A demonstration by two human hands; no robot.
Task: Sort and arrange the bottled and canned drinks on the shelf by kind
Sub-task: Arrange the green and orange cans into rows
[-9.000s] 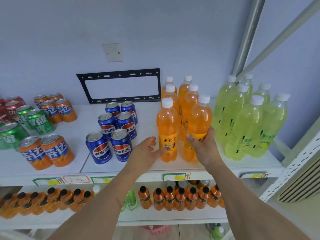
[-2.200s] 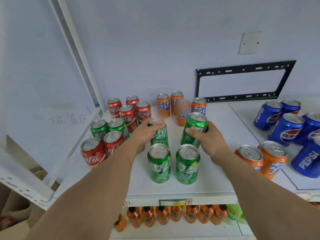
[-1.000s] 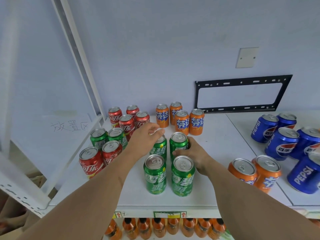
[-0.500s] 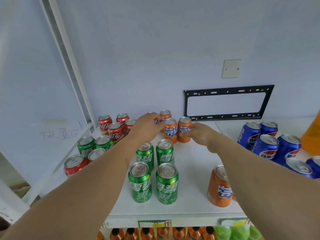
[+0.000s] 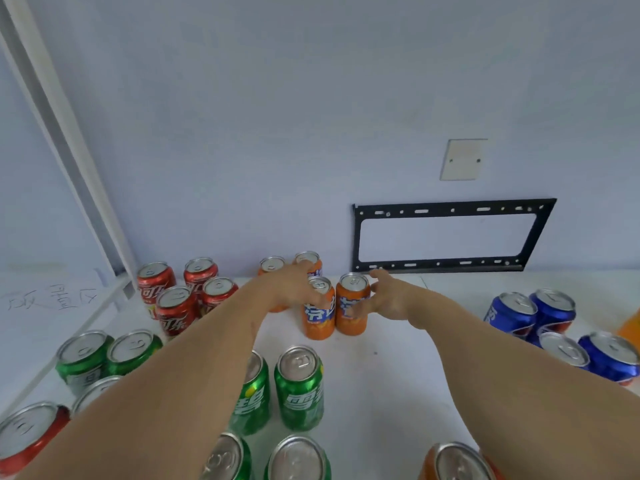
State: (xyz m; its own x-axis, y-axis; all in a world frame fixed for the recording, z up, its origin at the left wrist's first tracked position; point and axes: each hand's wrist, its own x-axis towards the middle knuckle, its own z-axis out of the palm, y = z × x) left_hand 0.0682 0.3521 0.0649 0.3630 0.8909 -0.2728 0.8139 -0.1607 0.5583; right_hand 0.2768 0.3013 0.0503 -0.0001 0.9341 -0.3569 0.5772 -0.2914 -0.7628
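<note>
Right now both arms reach to the middle of the frame, where four orange metal soda cans stand near the back of the white shelf [image 5: 398,375]. The left hand [image 5: 291,289] lies over the left front orange can [image 5: 318,317] with its fingers curled down on the top and side. The right hand [image 5: 384,299] is beside the right front orange can [image 5: 351,306]; its thumb touches the side, and its fingers are spread and lightly bent, not wrapped around. These two cans stand up straight and touch each other. Two more orange cans [image 5: 272,266] stand behind them, partly hidden by the left hand.

Left of the middle stand four red metal cola cans [image 5: 173,299]. Lower down are green metal soda cans [image 5: 299,389], some in the lower middle and two at the lower left. Blue metal cola cans [image 5: 533,313] are at the right side. One more orange can [image 5: 457,462] is at the bottom right edge. A black metal wall bracket [image 5: 450,268] hangs on the wall above the shelf.
</note>
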